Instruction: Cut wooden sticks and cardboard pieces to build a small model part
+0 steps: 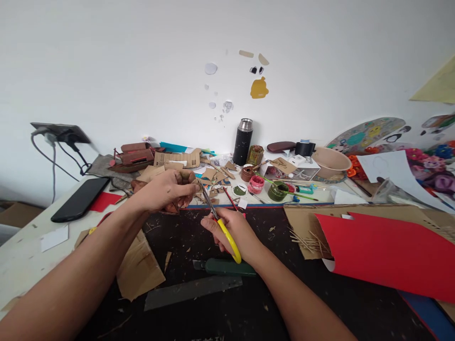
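My right hand (236, 232) grips a pair of scissors (226, 238) with yellow handles. Their metal blades point up and away, with the tips beside the fingers of my left hand (174, 189). Those fingers are pinched together; whatever lies between them is too small or too hidden to name. A reddish-brown piece (172, 207) shows just below the left hand, and I cannot tell whether it is held. Under the right hand, a dark green utility knife (227, 267) lies on the black cutting mat (199, 322), with a translucent ruler-like strip (192, 293) nearer to me.
Beyond the mat stand open paint jars, one pink (256, 184) and one green (278, 191), and a black thermos (243, 142). Cardboard scraps (213, 175) clutter the back. A phone (81, 199) lies left; red paper (387, 246) and thin sticks (311, 242) lie right.
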{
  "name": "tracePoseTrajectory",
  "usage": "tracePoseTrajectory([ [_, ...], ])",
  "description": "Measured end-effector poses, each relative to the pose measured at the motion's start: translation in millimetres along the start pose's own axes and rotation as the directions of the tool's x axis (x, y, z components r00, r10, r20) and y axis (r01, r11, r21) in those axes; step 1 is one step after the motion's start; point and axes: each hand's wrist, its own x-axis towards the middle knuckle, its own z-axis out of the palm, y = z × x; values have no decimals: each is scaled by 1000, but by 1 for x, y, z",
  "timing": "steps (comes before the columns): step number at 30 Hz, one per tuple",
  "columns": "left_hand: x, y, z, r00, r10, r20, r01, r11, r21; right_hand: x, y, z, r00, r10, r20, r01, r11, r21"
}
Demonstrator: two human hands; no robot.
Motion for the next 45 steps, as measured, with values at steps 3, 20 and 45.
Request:
tracePoseTrajectory([
  [3, 3, -1, 2, 999, 38, -8, -38, 999, 2, 0, 1, 1, 996, -68, -65, 61, 993, -101],
  [20, 10, -9, 2, 999, 33, 14, -33, 999, -15, -1, -5, 1, 981, -141, -134, 75, 910, -408],
  [45, 11, -6, 0, 995, 28, -98, -34, 998, -56, 7, -2, -12, 974, -37, -224, 80, 979, 188],
])
